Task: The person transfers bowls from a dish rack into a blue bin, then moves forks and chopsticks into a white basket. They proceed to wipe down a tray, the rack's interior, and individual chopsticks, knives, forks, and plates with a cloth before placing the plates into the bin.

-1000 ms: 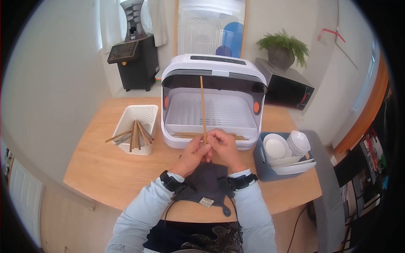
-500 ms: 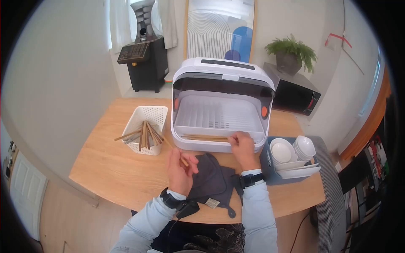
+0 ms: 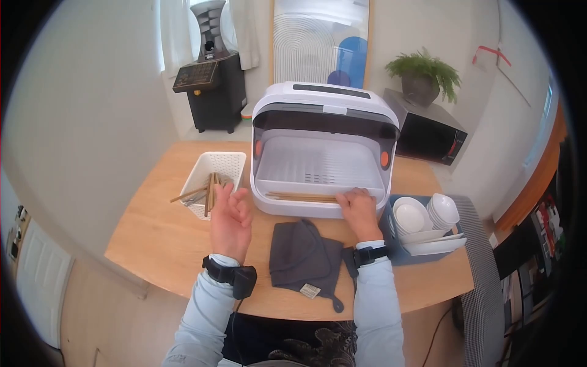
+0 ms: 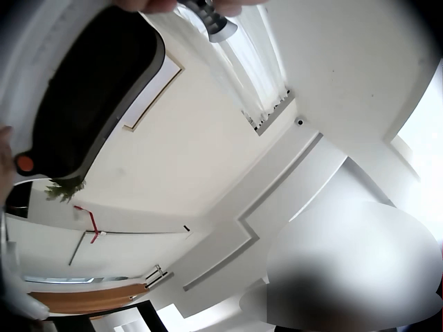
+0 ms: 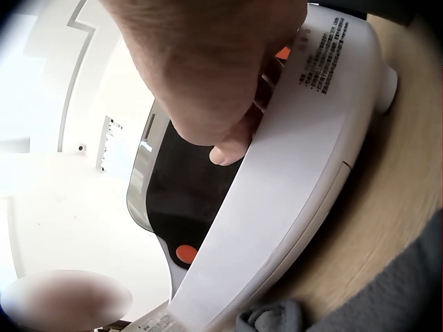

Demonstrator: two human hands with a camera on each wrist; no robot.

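Observation:
In the head view my left hand point(image 3: 231, 223) is raised in front of the white basket point(image 3: 230, 160), palm partly up, fingers loosely bent. Its fingertips overlap the wooden chopsticks point(image 3: 212, 191) leaning in the basket; no stick shows in the palm. My right hand point(image 3: 359, 214) reaches over the front wall of the white lidded cabinet point(image 3: 293, 209), at the right end of the chopsticks point(image 3: 302, 197) lying in its front trough. The right wrist view shows the right hand point(image 5: 208, 69) bent over that wall point(image 5: 270, 173), its grip hidden.
A dark grey cloth point(image 3: 296, 257) lies on the wooden table point(image 3: 153, 244), close to the front edge. A blue bin point(image 3: 422, 257) with white bowls and plates stands to the right of the cabinet. Behind are a microwave point(image 3: 428, 131) and a potted plant point(image 3: 422, 88).
My hands have parted from together in front of the cabinet. The left moved left towards the basket, and the stick it held no longer shows; the right moved to the trough.

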